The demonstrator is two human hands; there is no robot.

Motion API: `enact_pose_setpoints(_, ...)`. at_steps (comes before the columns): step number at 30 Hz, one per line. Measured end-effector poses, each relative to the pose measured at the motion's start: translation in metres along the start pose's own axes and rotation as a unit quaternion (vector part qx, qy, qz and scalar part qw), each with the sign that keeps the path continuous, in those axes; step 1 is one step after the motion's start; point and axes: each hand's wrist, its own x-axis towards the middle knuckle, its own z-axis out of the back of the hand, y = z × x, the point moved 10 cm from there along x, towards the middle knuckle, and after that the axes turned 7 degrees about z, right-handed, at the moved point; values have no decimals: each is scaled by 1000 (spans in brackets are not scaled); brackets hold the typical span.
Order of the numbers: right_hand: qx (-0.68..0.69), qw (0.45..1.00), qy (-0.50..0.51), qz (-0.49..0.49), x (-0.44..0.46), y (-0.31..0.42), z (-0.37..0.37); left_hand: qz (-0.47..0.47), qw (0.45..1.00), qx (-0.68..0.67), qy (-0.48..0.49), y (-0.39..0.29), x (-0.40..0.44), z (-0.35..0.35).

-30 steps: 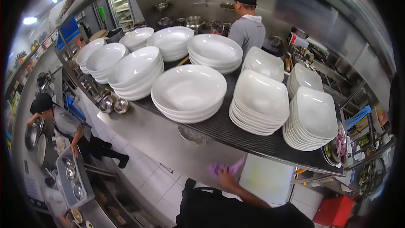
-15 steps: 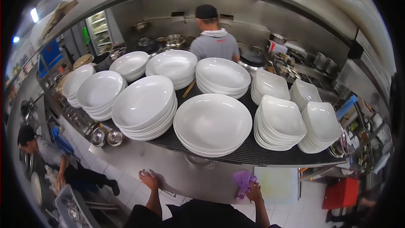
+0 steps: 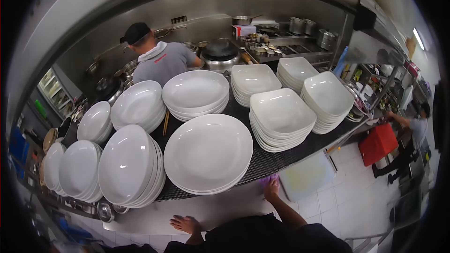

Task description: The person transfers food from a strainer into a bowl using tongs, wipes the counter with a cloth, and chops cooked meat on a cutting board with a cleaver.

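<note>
My left hand (image 3: 185, 224) lies flat on the steel counter (image 3: 225, 208), its fingers spread and nothing in it. To the right, my right hand (image 3: 271, 189) holds a purple cloth (image 3: 268, 179) against the counter beside a white cutting board (image 3: 307, 175). Part of the cloth is hidden by the shelf edge and the hand. Above both hands, a shelf with a black ribbed mat (image 3: 262, 161) bears stacks of round white bowls (image 3: 208, 152) and square white bowls (image 3: 282, 115). Two small metal bowls, one of them (image 3: 105, 212) plainer to see, hang low at the left.
A co-worker in a grey shirt (image 3: 166, 63) stands behind the shelf near woks and a stove (image 3: 300, 49). Another person (image 3: 415, 133) is at the far right, by a red bin (image 3: 378, 144). Wooden chopsticks (image 3: 166, 122) lie between bowl stacks.
The view has swung right, bringing the person at the far right into sight. My left hand has come into view since the earliest frame. The cloth is now further under the shelf edge.
</note>
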Motion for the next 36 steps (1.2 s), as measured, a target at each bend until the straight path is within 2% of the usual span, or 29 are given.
enact_pose_setpoints(3,-30,999,-23,20,2,0,3,5,1000,-5,7,-1,-1,0)
enact_pose_setpoints(4,62,997,-53,-6,20,-9,-21,7,1000,3,16,-3,-2,-1)
enact_pose_setpoints(6,49,999,-18,-11,25,-15,-52,-4,999,27,22,-1,-3,-4)
enact_pose_setpoints(7,43,999,0,-13,26,-18,-65,-15,999,30,-7,2,-3,-7)
enact_pose_setpoints(9,130,982,93,96,-8,14,16,-17,999,7,-30,2,-5,-2)
enact_pose_setpoints(11,231,937,153,211,-47,61,65,-11,1000,1,-30,-6,-7,6)
enact_pose_setpoints(13,288,875,161,354,-71,121,14,-11,999,-28,-17,-1,-4,5)
enact_pose_setpoints(14,407,817,149,381,-96,143,20,-16,998,-52,-5,6,2,-6)
enact_pose_setpoints(15,513,740,145,411,-127,164,54,-19,997,-75,5,14,5,-9)
enact_pose_setpoints(16,515,734,171,408,-136,162,78,-65,985,-150,53,9,1,-18)
enact_pose_setpoints(18,518,722,223,402,-165,159,203,-150,933,-295,143,-4,-16,-15)
enact_pose_setpoints(19,531,690,238,431,-178,143,276,-248,893,-329,181,-25,-44,-5)
enact_pose_setpoints(20,543,655,256,459,-190,125,350,-376,852,-259,257,-55,-77,9)
enact_pose_setpoints(21,571,641,172,483,-206,96,442,-489,796,-204,293,-75,-110,16)
enact_pose_setpoints(22,577,647,89,490,-221,57,516,-593,723,-143,323,-85,-145,20)
enact_pose_setpoints(23,570,682,-32,457,-227,7,564,-613,719,-116,306,-93,-157,32)
enact_pose_setpoints(24,491,688,-265,465,-232,-47,602,-633,712,-90,290,-106,-169,44)
enact_pose_setpoints(25,268,796,-383,385,-239,-68,657,-654,704,-66,270,-114,-178,50)
enact_pose_setpoints(26,165,865,-401,251,-223,-99,674,-648,696,-96,296,-116,-174,41)
enact_pose_setpoints(27,74,847,-464,249,-215,-105,691,-642,686,-121,321,-119,-160,28)
enact_pose_setpoints(28,66,852,-457,246,-192,-124,687,-635,675,-146,346,-119,-143,17)
enact_pose_setpoints(30,42,911,-336,237,-155,-147,670,-537,779,-192,260,-88,-68,11)
enact_pose_setpoints(31,30,933,-272,236,-144,-149,659,-507,809,-193,226,-78,-36,26)
enact_pose_setpoints(33,6,939,-250,238,-139,-135,669,-402,878,-201,165,-21,40,-3)
enact_pose_setpoints(34,4,937,-242,251,-130,-134,671,-342,919,-145,136,-5,63,3)
enact_pose_setpoints(36,1,928,-240,286,-121,-133,678,-311,938,-124,90,18,94,-3)
